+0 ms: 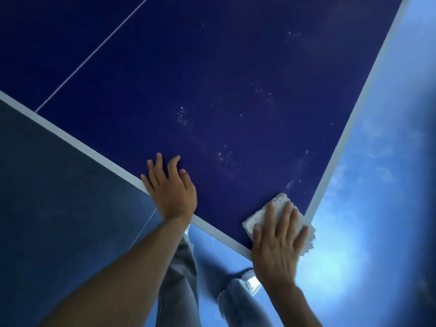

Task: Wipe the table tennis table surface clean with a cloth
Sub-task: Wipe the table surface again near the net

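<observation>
The dark blue table tennis table (236, 79) with white border lines fills most of the view. On its near right corner lies a white, rough folded cloth (280, 201). The right hand (278, 241) presses flat on top of this cloth with straight, slightly spread fingers, not curled around it. The cloth shows beyond the fingertips, and its frayed side hangs a little over the right edge of the table. The left hand (173, 192) rests on the blue surface at the near edge, to the left of the cloth, fingers spread and holding nothing. Small white dust specks (184, 116) are on the surface farther in. Below the table are grey trousers (181, 279) and a light blue floor (365, 208).
</observation>
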